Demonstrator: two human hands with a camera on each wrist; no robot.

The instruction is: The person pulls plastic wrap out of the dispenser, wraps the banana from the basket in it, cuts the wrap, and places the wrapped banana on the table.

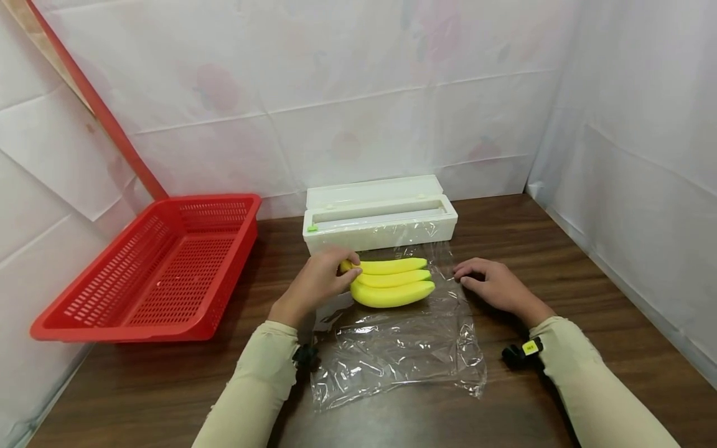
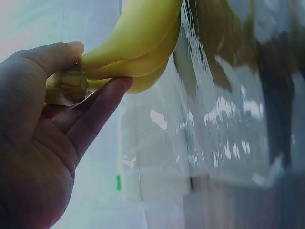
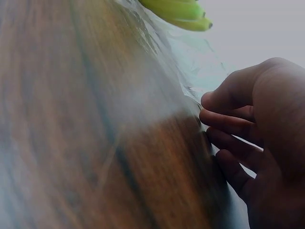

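Observation:
A bunch of yellow bananas lies on a sheet of clear plastic wrap. My left hand grips the bunch by its stem end, thumb on one side and fingers on the other. The left wrist view shows the stem between that hand's thumb and fingers. Just right of the banana tips, my right hand is at the wrap's right edge, fingers loosely bent. In the right wrist view its fingertips are close to the film edge; whether they touch it I cannot tell.
Behind the bananas stands a white wrap dispenser with its lid raised, and the film runs from it toward me. A red plastic basket sits on the left of the brown wooden table. Pale sheeting forms the back and side walls.

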